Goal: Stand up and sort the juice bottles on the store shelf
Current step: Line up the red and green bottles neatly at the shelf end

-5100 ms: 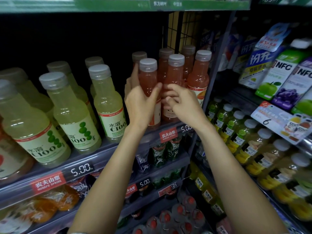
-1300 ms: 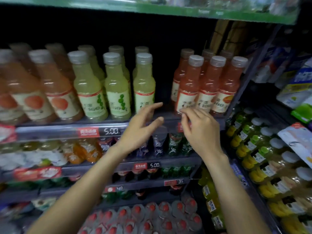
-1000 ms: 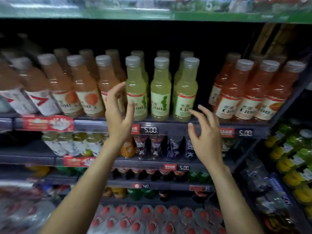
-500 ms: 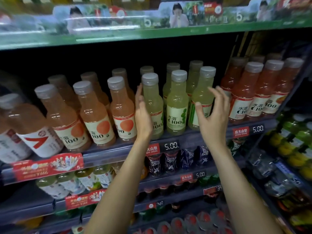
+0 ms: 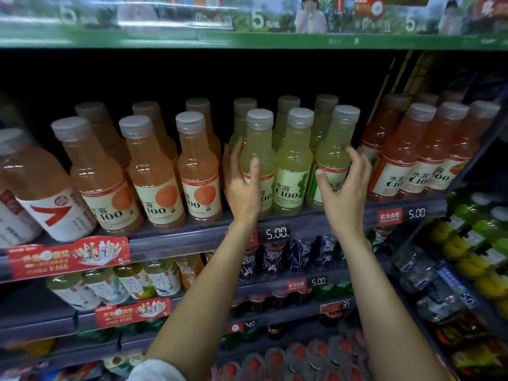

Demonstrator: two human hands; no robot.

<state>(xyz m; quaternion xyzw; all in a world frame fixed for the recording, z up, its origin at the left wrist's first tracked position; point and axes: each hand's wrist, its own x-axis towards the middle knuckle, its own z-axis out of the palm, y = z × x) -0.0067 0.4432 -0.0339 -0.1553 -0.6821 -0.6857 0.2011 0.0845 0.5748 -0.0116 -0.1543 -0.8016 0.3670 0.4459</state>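
The person stands facing the store shelf (image 5: 192, 232), both bare arms raised to the row of juice bottles. The left hand (image 5: 243, 185) is spread, its thumb lying across the front of the left pale green bottle (image 5: 258, 149) and its fingers reaching around that bottle's left side, between it and the nearest orange bottle (image 5: 199, 171). The right hand (image 5: 343, 188) is also spread, cupped around the right pale green bottle (image 5: 334, 152), with the thumb on the label and the fingers curled behind the bottle's right shoulder. Whether either hand presses firmly on its bottle cannot be determined. A middle pale green bottle (image 5: 292, 166) stands untouched between the two hands. All three front green bottles stand upright at the shelf edge, with a second row of green bottles directly behind them. Peach-orange bottles stand upright to the left of the group; pink-red bottles (image 5: 398, 160) stand upright to the right, near the shelf's end. A price tag (image 5: 277, 232) reading 5.00 sits on the shelf rail below the green bottles, between the two forearms.
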